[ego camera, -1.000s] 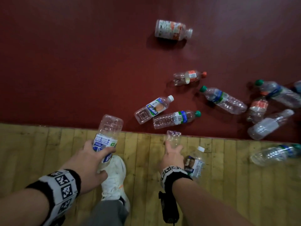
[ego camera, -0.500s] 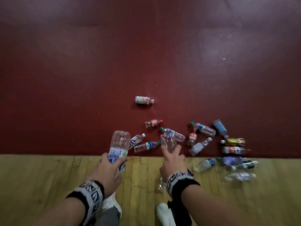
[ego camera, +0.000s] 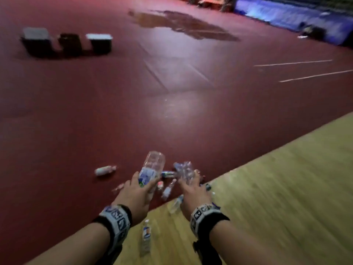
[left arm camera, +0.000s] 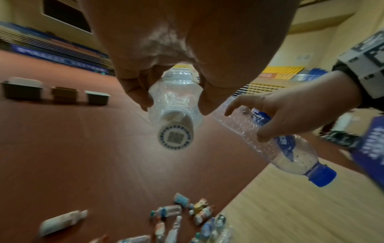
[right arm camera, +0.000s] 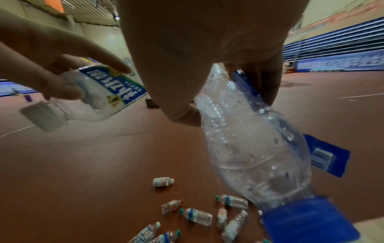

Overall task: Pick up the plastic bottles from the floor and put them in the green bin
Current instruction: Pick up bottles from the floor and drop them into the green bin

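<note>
Left hand (ego camera: 136,190) grips a white-capped bottle (left arm camera: 174,115), cap down. Right hand (ego camera: 193,190) grips a crumpled blue-capped bottle (right arm camera: 249,148), cap down. Both are held above the scattered bottles (right arm camera: 197,217) on the red floor (ego camera: 95,111). Three blurred bins (ego camera: 65,44) stand far beyond the scattered bottles.

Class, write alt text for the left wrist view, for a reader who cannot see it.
Seen from the wrist, the left hand grips a clear bottle with a white cap, cap toward the camera. Beside it the right hand holds a crumpled bottle with a blue cap. Below, more bottles lie on the red floor.
</note>
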The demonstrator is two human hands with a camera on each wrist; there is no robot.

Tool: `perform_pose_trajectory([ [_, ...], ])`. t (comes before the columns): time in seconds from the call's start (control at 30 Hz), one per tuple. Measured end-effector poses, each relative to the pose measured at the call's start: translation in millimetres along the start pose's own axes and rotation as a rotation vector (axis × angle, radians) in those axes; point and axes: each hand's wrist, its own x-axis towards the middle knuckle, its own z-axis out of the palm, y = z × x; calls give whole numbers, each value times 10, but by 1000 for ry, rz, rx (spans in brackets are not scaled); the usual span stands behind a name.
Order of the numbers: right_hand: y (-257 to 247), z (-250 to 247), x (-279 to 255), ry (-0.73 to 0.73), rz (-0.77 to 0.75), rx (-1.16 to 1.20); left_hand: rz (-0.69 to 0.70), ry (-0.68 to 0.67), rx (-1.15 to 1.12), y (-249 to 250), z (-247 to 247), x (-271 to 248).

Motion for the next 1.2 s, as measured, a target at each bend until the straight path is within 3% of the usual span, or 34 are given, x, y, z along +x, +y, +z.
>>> perform_pose_trajectory([
  [0.23, 1845, 158, -1397, 13, 358, 120, 380, -115, 212, 1925, 285, -335],
  [0.37, 3082, 528, -2463, 5, 605, 224, 677, -71, 289, 3360, 691, -578],
  [0.47, 3864, 919, -3245, -3, 729, 277, 700, -145, 289, 4234, 1181, -682],
  [0.53, 4419, 1252, -3859, -8, 825, 329, 791, -199, 280, 4940, 1623, -843],
  [0.6, 4990, 1628, -4558, -35, 923, 372, 882, -276, 368, 5818, 1962, -1256],
  [0.7, 5565, 1944, -5342, -106, 983, 447, 985, -326, 432, 6696, 2217, -1795],
  [0.77, 5908, 2183, -5819, -163, 1011, 521, 988, -493, 436, 7227, 2434, -2133],
  [0.9, 6474, 2523, -6279, -191, 1050, 650, 1071, -594, 498, 7922, 2786, -2375],
  [1.1, 7152, 2997, -6622, -244, 1183, 765, 1181, -563, 509, 8980, 3342, -2244],
  [1.2, 7503, 3074, -6730, -258, 1258, 722, 1134, -549, 503, 9575, 3652, -2087],
])
